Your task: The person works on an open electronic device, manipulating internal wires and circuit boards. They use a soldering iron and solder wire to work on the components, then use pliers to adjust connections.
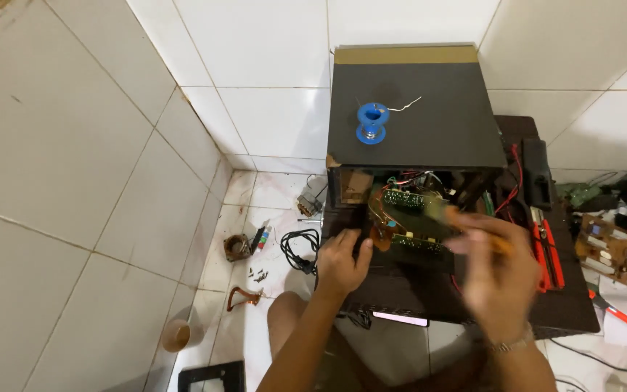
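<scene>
**Hands at the open cabinet**

Before me, my left hand (341,260) grips the lower edge of the open black cabinet (415,116). My right hand (495,272), blurred, is closed around an orange-handled tool (473,223) aimed at the green circuit boards (406,200). Red wires (511,181) crowd the opening. A blue solder spool (372,122) sits on top; a black cable (297,248) lies on the floor to the left.

A blue solder spool (372,122) sits atop the black cabinet (415,109). On the tiled floor (270,196) lie a coiled black cable (297,247), scattered screws (259,275) and a cardboard tube (178,335).
</scene>
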